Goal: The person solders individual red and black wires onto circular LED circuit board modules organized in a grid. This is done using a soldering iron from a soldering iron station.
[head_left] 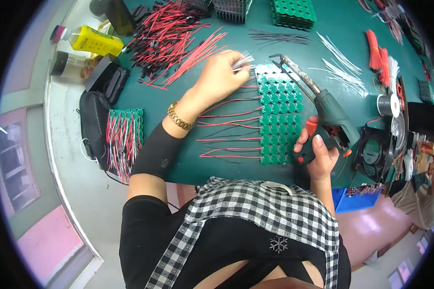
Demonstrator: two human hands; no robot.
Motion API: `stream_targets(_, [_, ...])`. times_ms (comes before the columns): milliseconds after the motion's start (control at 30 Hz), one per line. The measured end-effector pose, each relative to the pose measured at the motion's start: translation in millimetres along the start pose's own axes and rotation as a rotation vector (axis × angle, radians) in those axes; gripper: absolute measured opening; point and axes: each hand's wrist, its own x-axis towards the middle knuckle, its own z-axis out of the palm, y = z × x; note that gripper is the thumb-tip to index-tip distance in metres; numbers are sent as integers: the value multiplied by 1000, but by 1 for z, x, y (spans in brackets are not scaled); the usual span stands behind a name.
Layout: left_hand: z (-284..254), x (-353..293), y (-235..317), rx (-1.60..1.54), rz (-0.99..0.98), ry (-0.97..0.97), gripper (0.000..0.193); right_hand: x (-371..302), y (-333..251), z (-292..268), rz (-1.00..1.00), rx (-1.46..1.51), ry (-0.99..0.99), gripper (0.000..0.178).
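As left hand [220, 77] pinches wires [242, 61] | battery pack [278, 115] just below grip

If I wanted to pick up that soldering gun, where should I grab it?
Probably by the pistol handle, as the right hand does now, coming from the near table edge. The soldering gun points its long metal tip away toward the green battery pack, so the handle end sits clear.

My left hand [219, 77] reaches up and forward, back of the hand toward me, fingers curled shut and pinched together at their tips on its far right side. Its wrist is bent slightly, the forearm running back down and left in a dark sleeve. My right hand [318, 151] sits lower and closer to my body, fingers wrapped tight, thumb lying up along the front.
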Motion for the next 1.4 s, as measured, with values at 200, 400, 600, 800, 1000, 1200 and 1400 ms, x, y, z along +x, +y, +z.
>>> stream_targets(200, [2, -11, -1, 17, 17, 3, 15, -7, 22, 9, -15, -121, -18, 42])
stream_targets(400, [2, -10, -18, 117, 91, 41, 12, -17, 34, 20, 55, -151, 51, 42])
stream_targets(600, [6, -5, -14, 128, 81, 53, 12, -8, 25, 18, 132, -227, 7, 38])
stream_targets(800, [14, -5, -10, 139, 87, 78, 12, -6, 24, 14, 124, -236, 8, 26])
stream_targets(1000, [13, -8, -16, 149, 110, 99, 11, -5, 29, 18, 82, -249, 6, 18])
stream_targets(1200, [15, -10, -21, 180, 148, 114, 12, -7, 36, 18, 60, -249, -2, 22])
stream_targets(1400, [14, -13, -18, 201, 136, 88, 14, -15, 34, 16, 87, -189, 64, 46])
